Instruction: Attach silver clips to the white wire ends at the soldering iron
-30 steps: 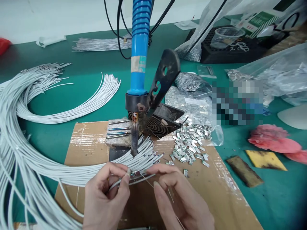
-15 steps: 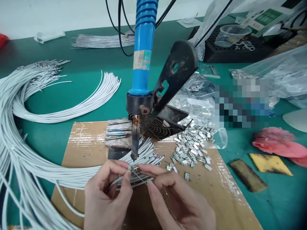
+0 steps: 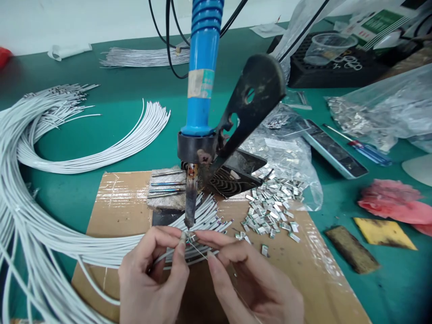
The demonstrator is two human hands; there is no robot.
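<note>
Under the tip of a blue-handled soldering iron (image 3: 201,108), both hands come together. The iron points downward, held in a black stand (image 3: 249,99). Thumb and forefinger of my left hand (image 3: 153,274) pinch the end of a white cable (image 3: 162,257). A small metal connector (image 3: 191,238) shows at that end, between the fingertips of both hands. My right hand (image 3: 253,279) grips a thin solder wire (image 3: 198,251) between thumb and fingers, its end leading up to the connector. Its forefinger reaches to the connector; whether it touches is unclear.
A thick bundle of white cables (image 3: 67,227) curves in from the left onto the cardboard (image 3: 118,193). Loose metal connectors (image 3: 270,211) lie right of the stand. Farther right are a phone (image 3: 337,150), a screwdriver (image 3: 371,153), a yellow sponge (image 3: 384,233) and a brown sponge (image 3: 353,249).
Both hands keep nearly the same place and grip. The view has shifted very slightly. The phone and screwdriver, blurred out before, now show plainly.
</note>
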